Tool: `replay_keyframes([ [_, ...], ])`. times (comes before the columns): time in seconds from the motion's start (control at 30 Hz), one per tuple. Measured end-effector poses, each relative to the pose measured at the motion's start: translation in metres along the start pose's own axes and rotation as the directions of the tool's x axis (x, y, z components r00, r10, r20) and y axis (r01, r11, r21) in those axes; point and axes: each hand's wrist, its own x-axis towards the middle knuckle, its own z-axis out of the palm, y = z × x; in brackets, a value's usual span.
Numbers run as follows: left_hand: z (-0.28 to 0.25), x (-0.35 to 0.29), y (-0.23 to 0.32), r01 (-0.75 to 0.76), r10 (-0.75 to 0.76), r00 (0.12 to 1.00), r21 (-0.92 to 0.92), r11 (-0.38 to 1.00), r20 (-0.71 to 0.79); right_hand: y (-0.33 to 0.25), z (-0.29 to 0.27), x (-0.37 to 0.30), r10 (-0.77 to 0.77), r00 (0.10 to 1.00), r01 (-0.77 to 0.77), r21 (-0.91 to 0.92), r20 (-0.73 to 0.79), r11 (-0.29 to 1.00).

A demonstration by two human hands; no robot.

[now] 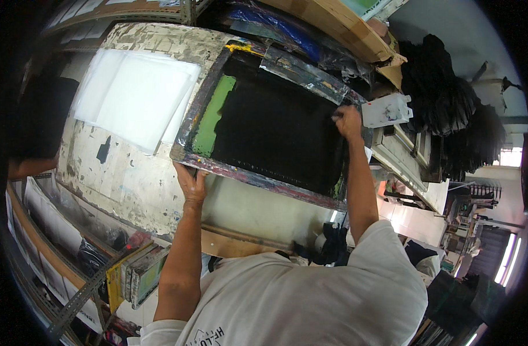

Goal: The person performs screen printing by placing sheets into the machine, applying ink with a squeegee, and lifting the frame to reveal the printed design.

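A screen printing frame with a paint-stained border lies tilted before me. Black ink covers most of its mesh, and a green strip shows along the left side. My left hand grips the frame's near left corner, its fingers partly hidden underneath. Over the right end of the mesh, my right hand is closed, with a small dark tip poking out from it; the rest of what it holds is hidden. A stained, dark flat board lies across the frame's far side.
White sheets lie on the paint-spotted table to the left. A white plastic container stands just past my right hand. At the far left is another person's arm. Metal shelving borders the lower left.
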Motion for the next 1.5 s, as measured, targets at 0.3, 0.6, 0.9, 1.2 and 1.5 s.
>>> replay_keyframes([
  [0.3, -0.009, -0.007, -0.025, -0.042, 0.043, 0.999, 0.043, 0.998, -0.021, -0.11, -0.019, -0.118, -0.479, 0.87, 0.426, 0.308, 0.12, 0.851],
  [0.6, -0.001, 0.0, -0.007, 0.032, -0.031, 0.999, -0.049, 0.998, 0.012, -0.089, 0.02, 0.002, -0.253, 0.968, 0.247, 0.23, -0.006, 0.941],
  [0.9, -0.009, -0.004, -0.002, 0.008, -0.007, 1.0, 0.069, 0.998, -0.014, -0.179, 0.017, -0.04, -0.496, 0.868, 0.47, 0.323, 0.0, 0.822],
  [1.2, -0.007, -0.007, -0.042, -0.013, 0.013, 1.0, 0.004, 1.0, 0.003, -0.183, 0.03, -0.027, -0.37, 0.929, 0.348, 0.306, 0.012, 0.886],
  [1.5, -0.002, -0.001, -0.027, -0.098, 0.103, 0.994, 0.131, 0.987, -0.037, -0.021, -0.075, -0.161, 0.348, 0.735, -0.112, 0.402, -0.582, 0.909],
])
